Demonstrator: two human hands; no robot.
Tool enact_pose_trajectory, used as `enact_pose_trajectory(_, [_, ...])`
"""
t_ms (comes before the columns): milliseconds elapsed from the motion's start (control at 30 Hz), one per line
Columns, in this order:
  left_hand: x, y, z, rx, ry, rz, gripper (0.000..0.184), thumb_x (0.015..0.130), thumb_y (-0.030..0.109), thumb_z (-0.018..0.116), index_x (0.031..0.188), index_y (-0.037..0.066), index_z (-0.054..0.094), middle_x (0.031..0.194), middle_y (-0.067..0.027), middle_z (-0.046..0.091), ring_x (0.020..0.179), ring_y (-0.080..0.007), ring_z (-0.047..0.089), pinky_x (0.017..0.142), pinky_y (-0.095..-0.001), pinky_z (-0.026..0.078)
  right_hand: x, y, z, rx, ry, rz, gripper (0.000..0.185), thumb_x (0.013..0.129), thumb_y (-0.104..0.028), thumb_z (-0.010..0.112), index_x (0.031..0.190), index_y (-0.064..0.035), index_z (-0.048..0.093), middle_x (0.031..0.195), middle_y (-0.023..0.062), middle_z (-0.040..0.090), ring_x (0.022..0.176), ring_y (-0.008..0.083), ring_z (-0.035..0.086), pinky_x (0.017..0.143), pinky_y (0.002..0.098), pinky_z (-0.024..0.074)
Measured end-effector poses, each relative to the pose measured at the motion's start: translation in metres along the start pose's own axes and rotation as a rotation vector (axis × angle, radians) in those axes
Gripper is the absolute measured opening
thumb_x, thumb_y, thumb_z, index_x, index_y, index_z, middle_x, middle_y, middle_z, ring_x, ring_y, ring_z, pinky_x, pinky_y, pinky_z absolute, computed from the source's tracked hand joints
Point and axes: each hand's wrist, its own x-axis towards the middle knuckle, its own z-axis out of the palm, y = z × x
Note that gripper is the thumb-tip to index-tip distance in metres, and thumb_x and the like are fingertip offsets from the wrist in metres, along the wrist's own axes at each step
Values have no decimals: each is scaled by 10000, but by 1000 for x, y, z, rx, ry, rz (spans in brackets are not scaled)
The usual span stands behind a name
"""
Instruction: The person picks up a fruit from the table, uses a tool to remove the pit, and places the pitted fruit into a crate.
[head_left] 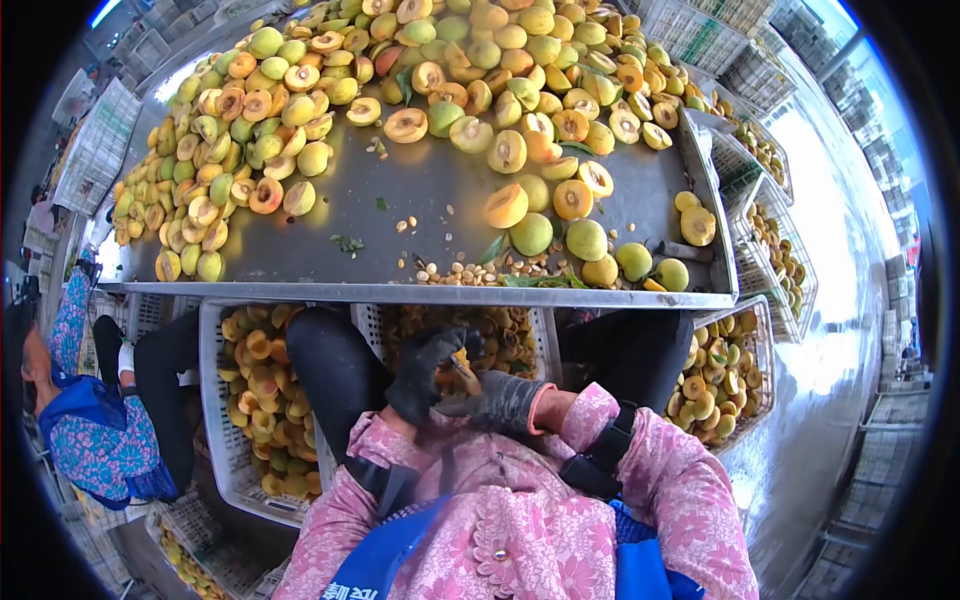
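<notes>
My left hand (418, 378), in a dark glove, is curled over the middle crate in front of my lap. Its fingers close on a small yellow-orange piece of stone fruit (459, 357), mostly hidden by the glove. My right hand (503, 400), in a grey knitted glove, is closed beside it, almost touching. A brownish thing between the hands is too blurred to name. Beneath them, halved fruit (512, 335) fills the middle crate (545, 352). Beyond stands a metal table (350, 215) heaped with yellow-green stone fruit (500, 60), many halved.
Loose pits (465, 274) and leaves lie along the table's raised front edge (420, 293). Crates of fruit stand at the left (212, 400) and right (765, 375) of my knees, with more beyond the table's right side. A person (105, 440) sits at the far left.
</notes>
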Motion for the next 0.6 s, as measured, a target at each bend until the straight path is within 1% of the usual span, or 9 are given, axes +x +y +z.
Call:
enact_pose_trajectory(67, [-2, 1, 2, -126, -9, -44, 300, 751, 58, 629, 1036, -31, 603, 971, -145, 656, 883, -246, 643, 809, -339, 506, 3, 21, 7, -86, -18, -110, 423, 841, -259, 575, 1212, -70, 503, 1042, 170, 617, 969, 291, 588, 852, 367, 434])
enact_pose_trajectory(167, [-1, 6, 2, 374, -108, 284, 291, 764, 75, 624, 1034, -31, 602, 972, -141, 655, 880, -243, 644, 788, -331, 514, 0, 15, 14, 57, 142, -11, 377, 844, -279, 566, 1174, -99, 534, 1026, 190, 608, 892, 303, 600, 798, 380, 444])
enact_pose_trajectory(267, [0, 5, 1, 517, -71, 383, 289, 769, 75, 619, 1038, -29, 601, 975, -138, 655, 874, -236, 646, 772, -323, 518, 1, 12, 5, -124, 36, -47, 445, 838, -463, 540, 1084, -95, 583, 875, 237, 615, 833, 382, 596, 732, 425, 456])
enact_pose_trajectory(333, [-2, -8, 3, 225, 18, 186, 296, 774, 88, 615, 1046, -28, 600, 984, -140, 652, 874, -231, 645, 773, -319, 517, 1, 7, 4, -77, 47, -17, 444, 830, -467, 547, 1060, -91, 601, 876, 243, 613, 831, 384, 597, 731, 431, 460])
enact_pose_trajectory(400, [-3, -16, 3, 53, 78, 72, 290, 784, 99, 603, 1044, -29, 607, 983, -138, 654, 870, -224, 646, 772, -317, 517, -2, -4, 2, -23, 57, 30, 435, 827, -450, 564, 1057, -83, 602, 864, 232, 620, 820, 373, 604, 717, 427, 462])
enact_pose_trajectory(467, [1, -11, 5, -8, 113, 47, 274, 799, 109, 585, 1030, -33, 622, 972, -132, 658, 864, -215, 647, 771, -315, 517, -9, -22, -6, 30, 64, 99, 420, 829, -411, 590, 1073, -70, 586, 838, 204, 634, 800, 350, 617, 692, 412, 465])
enact_pose_trajectory(567, [2, 13, 16, -201, 189, -121, 251, 834, 118, 536, 995, -40, 646, 950, -122, 666, 850, -197, 647, 772, -311, 516, 0, 5, 7, -65, 177, 157, 474, 800, -446, 626, 1051, -45, 593, 864, 215, 636, 804, 360, 620, 695, 416, 469])
enact_pose_trajectory(600, [3, 12, 15, -156, 189, -81, 246, 840, 120, 529, 981, -40, 652, 942, -119, 668, 843, -195, 647, 770, -309, 517, 0, 4, 7, -77, 201, 175, 491, 789, -457, 635, 1041, -37, 595, 866, 221, 636, 811, 361, 621, 696, 418, 470])
